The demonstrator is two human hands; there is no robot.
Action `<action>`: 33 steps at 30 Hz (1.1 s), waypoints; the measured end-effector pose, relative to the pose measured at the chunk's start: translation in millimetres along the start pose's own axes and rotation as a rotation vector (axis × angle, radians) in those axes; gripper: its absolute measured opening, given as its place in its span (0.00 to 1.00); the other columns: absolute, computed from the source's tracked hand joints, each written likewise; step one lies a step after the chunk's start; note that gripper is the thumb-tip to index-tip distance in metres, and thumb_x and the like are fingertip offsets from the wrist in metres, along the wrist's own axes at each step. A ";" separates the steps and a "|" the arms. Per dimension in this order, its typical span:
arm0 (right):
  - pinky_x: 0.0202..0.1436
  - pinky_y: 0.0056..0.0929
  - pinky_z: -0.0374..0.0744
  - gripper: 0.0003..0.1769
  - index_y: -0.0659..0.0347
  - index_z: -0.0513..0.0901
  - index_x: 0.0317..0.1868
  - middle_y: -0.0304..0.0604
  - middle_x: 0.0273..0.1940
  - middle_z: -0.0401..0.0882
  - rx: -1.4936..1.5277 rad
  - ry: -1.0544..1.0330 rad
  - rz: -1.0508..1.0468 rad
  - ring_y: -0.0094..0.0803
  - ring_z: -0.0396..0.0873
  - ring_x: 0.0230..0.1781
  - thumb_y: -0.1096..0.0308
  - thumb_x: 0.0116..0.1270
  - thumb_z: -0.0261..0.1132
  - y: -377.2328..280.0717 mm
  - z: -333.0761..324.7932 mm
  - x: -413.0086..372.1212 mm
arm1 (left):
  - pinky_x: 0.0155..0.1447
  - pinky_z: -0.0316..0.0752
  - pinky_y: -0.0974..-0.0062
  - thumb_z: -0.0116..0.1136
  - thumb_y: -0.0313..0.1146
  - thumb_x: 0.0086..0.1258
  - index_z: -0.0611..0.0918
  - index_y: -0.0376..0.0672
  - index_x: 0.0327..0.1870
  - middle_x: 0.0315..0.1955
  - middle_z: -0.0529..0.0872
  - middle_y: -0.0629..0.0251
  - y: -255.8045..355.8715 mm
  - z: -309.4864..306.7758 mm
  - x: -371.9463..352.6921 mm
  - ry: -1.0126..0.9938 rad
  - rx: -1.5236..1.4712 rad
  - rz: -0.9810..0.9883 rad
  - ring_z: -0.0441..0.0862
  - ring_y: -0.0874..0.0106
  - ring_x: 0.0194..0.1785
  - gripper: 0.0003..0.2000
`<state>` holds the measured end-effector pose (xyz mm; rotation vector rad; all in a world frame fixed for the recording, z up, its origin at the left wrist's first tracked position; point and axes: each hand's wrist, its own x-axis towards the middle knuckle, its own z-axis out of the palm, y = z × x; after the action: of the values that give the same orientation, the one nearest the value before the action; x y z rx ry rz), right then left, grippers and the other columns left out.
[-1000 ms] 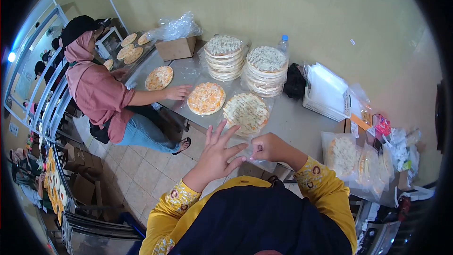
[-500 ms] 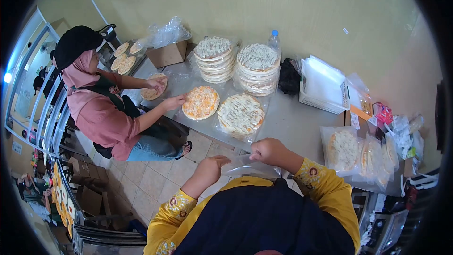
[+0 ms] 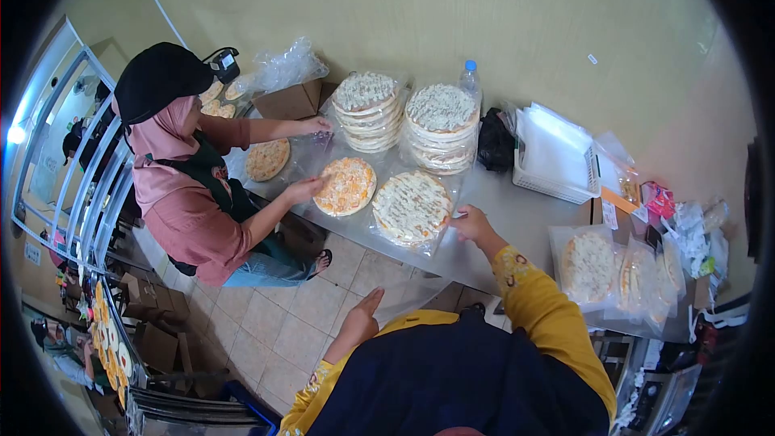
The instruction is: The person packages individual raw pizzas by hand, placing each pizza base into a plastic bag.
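Observation:
A clear plastic bag (image 3: 417,295) hangs from my left hand (image 3: 361,320), low in front of my body, over the gap between me and the table. My right hand (image 3: 474,226) is at the right edge of a cheese-topped pizza (image 3: 412,208) lying on clear plastic, its fingers curled in at the rim. Left of that pizza lies another with orange and white topping (image 3: 345,186); a co-worker's hand (image 3: 305,189) is at its edge. Behind them stand two piles of topped pizzas, a left stack (image 3: 367,113) and a right stack (image 3: 441,129), with plastic between layers.
The co-worker (image 3: 190,169) stands on my left at the table (image 3: 517,214). Along the wall are a cardboard box (image 3: 288,101), a water bottle (image 3: 470,78), a black bag (image 3: 494,141) and a white basket (image 3: 557,184). Bagged pizzas (image 3: 588,266) lie on the right.
My right hand has let go of the plastic bag and moved up to the pizza's edge. My left hand has lowered slightly with the bag. The co-worker's far hand has moved toward the stacks.

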<state>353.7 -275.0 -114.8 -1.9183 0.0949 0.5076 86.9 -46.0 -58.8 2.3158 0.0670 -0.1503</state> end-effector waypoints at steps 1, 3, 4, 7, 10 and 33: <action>0.22 0.29 0.75 0.25 0.67 0.77 0.38 0.43 0.30 0.78 0.109 -0.015 0.036 0.30 0.76 0.24 0.56 0.48 0.74 4.3 6.0 10.3 | 0.67 0.63 0.71 0.41 0.14 0.46 0.70 0.36 0.61 0.61 0.69 0.48 1.0 1.1 -2.2 0.010 -0.018 -0.025 0.66 0.57 0.65 0.33; 0.19 0.27 0.74 0.25 0.67 0.76 0.40 0.45 0.32 0.78 0.330 -0.046 0.110 0.29 0.75 0.22 0.60 0.48 0.75 5.6 17.4 21.5 | 0.67 0.62 0.71 0.41 0.14 0.46 0.70 0.35 0.61 0.61 0.69 0.47 6.0 0.9 -7.8 0.029 -0.018 -0.061 0.66 0.56 0.65 0.33; 0.19 0.27 0.73 0.24 0.66 0.76 0.40 0.45 0.32 0.78 0.342 0.036 0.145 0.28 0.76 0.22 0.61 0.47 0.75 5.7 25.3 27.2 | 0.67 0.62 0.71 0.41 0.14 0.46 0.70 0.35 0.61 0.61 0.69 0.46 7.2 0.9 -9.0 0.040 -0.017 -0.078 0.66 0.56 0.65 0.33; 0.18 0.28 0.73 0.24 0.65 0.75 0.41 0.46 0.33 0.79 0.435 0.158 0.228 0.29 0.76 0.23 0.65 0.47 0.75 0.5 43.0 36.7 | 0.67 0.62 0.70 0.41 0.13 0.45 0.70 0.34 0.61 0.60 0.69 0.45 1.9 5.2 -14.7 0.069 -0.007 -0.118 0.66 0.55 0.65 0.33; 0.23 0.33 0.76 0.24 0.66 0.74 0.43 0.48 0.34 0.78 0.599 0.098 0.219 0.34 0.78 0.27 0.69 0.46 0.74 -3.1 52.0 46.5 | 0.68 0.62 0.70 0.41 0.13 0.45 0.70 0.34 0.61 0.60 0.70 0.45 1.3 7.9 -21.2 0.107 -0.027 -0.156 0.65 0.54 0.65 0.33; 0.61 0.48 0.71 0.31 0.63 0.67 0.60 0.51 0.56 0.72 1.700 -0.304 -0.289 0.46 0.71 0.57 0.49 0.65 0.54 72.8 -11.3 -15.8 | 0.48 0.80 0.68 0.34 0.10 0.47 0.63 0.37 0.67 0.66 0.63 0.58 51.4 -90.0 -21.9 0.264 -0.617 -0.269 0.61 0.57 0.68 0.37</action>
<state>321.1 -317.0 -168.2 -0.1767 0.0202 0.2932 78.1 -15.1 42.2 1.6888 0.4896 0.0418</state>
